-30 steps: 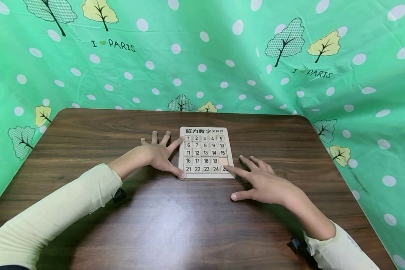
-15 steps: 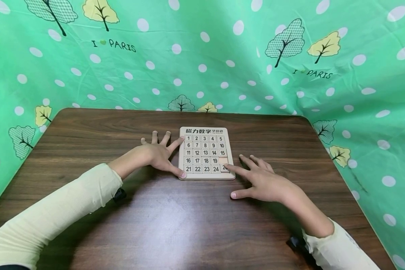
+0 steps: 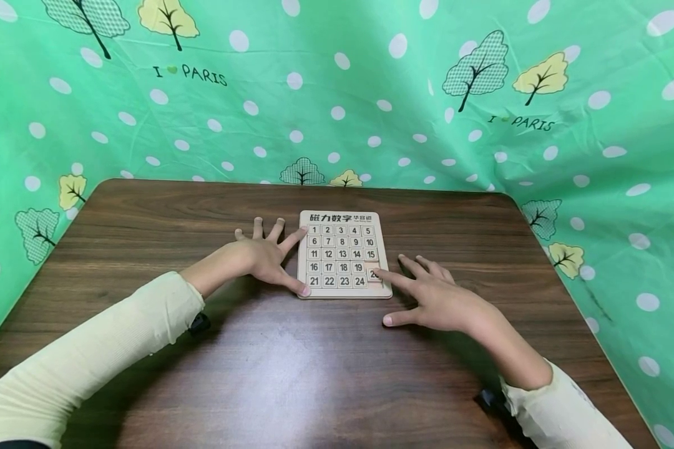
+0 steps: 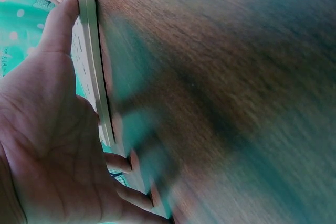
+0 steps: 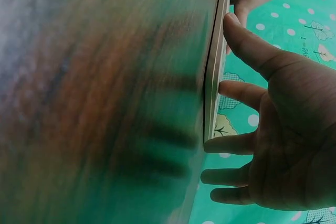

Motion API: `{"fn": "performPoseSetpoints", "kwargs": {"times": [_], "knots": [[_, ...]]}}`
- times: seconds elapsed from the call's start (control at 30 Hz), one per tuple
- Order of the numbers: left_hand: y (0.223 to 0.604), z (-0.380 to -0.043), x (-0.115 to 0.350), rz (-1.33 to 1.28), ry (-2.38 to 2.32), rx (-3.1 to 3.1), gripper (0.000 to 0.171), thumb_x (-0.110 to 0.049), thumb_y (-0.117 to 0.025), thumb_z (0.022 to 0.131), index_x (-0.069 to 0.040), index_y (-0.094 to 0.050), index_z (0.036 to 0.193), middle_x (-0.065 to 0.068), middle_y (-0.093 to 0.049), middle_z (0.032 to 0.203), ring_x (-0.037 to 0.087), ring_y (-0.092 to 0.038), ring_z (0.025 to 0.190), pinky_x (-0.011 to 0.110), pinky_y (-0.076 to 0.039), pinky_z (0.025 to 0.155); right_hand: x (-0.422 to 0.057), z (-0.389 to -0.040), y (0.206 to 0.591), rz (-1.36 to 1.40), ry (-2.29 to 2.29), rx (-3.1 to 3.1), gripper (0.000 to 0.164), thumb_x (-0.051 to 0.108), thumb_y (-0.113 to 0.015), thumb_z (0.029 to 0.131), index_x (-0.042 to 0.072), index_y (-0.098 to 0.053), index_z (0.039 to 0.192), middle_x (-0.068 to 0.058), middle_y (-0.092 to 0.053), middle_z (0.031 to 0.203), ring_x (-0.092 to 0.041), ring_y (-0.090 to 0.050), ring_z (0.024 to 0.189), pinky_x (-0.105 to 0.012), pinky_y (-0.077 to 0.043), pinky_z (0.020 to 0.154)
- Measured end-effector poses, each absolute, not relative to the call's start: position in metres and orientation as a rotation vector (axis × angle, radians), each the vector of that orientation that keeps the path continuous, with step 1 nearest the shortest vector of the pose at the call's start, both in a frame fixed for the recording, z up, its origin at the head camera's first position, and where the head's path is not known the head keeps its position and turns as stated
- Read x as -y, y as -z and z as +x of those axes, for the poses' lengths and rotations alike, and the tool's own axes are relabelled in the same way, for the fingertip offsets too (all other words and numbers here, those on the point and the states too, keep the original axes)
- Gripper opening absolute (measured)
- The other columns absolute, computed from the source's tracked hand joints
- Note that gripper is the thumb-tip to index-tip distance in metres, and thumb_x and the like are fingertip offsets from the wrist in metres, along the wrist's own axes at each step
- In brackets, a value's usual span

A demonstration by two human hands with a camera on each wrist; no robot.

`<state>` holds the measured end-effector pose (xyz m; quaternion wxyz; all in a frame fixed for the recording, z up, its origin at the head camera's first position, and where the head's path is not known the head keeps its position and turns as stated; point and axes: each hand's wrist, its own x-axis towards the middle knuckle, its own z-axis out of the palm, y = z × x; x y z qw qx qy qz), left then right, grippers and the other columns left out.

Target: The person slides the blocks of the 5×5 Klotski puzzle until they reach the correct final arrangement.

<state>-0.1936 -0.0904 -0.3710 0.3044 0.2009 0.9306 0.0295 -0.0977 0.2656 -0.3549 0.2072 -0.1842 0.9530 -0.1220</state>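
A pale number sliding puzzle (image 3: 339, 298) lies flat on the dark wooden table, its tiles set in rows from 1 to 24. My left hand (image 3: 258, 257) spreads its fingers at the puzzle's left side, thumb on the lower left corner and index finger at the upper left edge. With a straight index finger, my right hand (image 3: 435, 298) presses on the tile marked 20 (image 3: 373, 275), whose last digit is partly covered by the fingertip. That tile sits between the fourth and fifth rows of the right column, with bare slot above and below it.
The brown wooden table (image 3: 281, 374) extends around the puzzle on all sides. Behind it and along both sides hangs a green polka-dot curtain (image 3: 337, 81) printed with trees.
The 20 tile has slid away from me, up from the bottom row toward the gap under 15, with my right index finger moving along on it. My left hand stays put.
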Motion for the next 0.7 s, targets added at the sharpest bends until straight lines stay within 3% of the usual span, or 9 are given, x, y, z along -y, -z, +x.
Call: {"fn": "performPoseSetpoints", "kwargs": {"times": [0.3, 0.53, 0.7], "knots": [[0.381, -0.198, 0.091, 0.526, -0.067, -2.477, 0.152, -0.111, -0.065, 0.067, -0.047, 0.015, 0.179, 0.023, 0.014, 0.19, 0.069, 0.016, 0.167, 0.099, -0.004, 0.121, -0.261, -0.103, 0.353, -0.528, 0.327, -2.653, 0.096, 0.074, -0.077, 0.096, 0.044, -0.035, 0.177, -0.03, -0.025, 0.185, -0.067, -0.019, 0.168, -0.09, -0.018, 0.128], [0.374, -0.195, 0.09, 0.523, -0.084, -2.463, 0.146, -0.104, -0.068, 0.075, -0.044, 0.013, 0.18, 0.024, 0.016, 0.189, 0.066, 0.018, 0.169, 0.097, -0.004, 0.124, -0.261, -0.106, 0.353, -0.536, 0.32, -2.654, 0.095, 0.072, -0.077, 0.097, 0.043, -0.035, 0.177, -0.031, -0.026, 0.184, -0.068, -0.021, 0.167, -0.089, -0.019, 0.127], [0.377, -0.198, 0.091, 0.517, -0.076, -2.455, 0.148, -0.107, -0.067, 0.072, -0.045, 0.015, 0.18, 0.022, 0.019, 0.189, 0.065, 0.02, 0.168, 0.096, -0.004, 0.125, -0.26, -0.108, 0.353, -0.534, 0.325, -2.655, 0.095, 0.072, -0.077, 0.098, 0.044, -0.035, 0.178, -0.032, -0.026, 0.184, -0.068, -0.021, 0.166, -0.088, -0.02, 0.128]]}}
